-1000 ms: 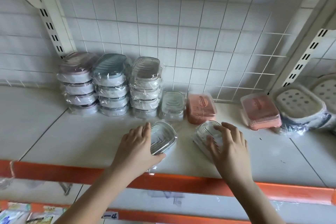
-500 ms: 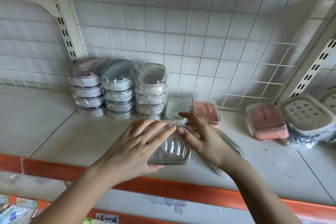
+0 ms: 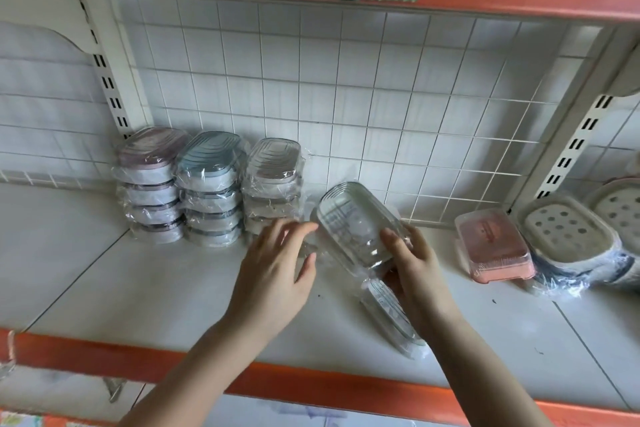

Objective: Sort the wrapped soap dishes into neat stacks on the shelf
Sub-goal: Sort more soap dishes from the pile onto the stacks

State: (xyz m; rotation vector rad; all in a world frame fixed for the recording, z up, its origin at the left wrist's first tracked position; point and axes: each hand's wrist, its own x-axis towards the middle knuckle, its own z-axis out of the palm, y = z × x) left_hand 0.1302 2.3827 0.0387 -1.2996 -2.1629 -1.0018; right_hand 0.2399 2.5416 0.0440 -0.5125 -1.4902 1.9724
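Right grip clutches tilted wrapped dish; left grip (fingers relaxed) beside it.

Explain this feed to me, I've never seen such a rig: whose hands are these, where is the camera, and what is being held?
No machine here: a person's bare hands, filmed by a camera worn on the head, looking down at a white shelf. The right hand grips a clear wrapped soap dish, tilted above the shelf. The left hand hovers open beside it. Another clear dish lies beneath the right wrist. At the back stand three stacks; a pink dish lies to the right.
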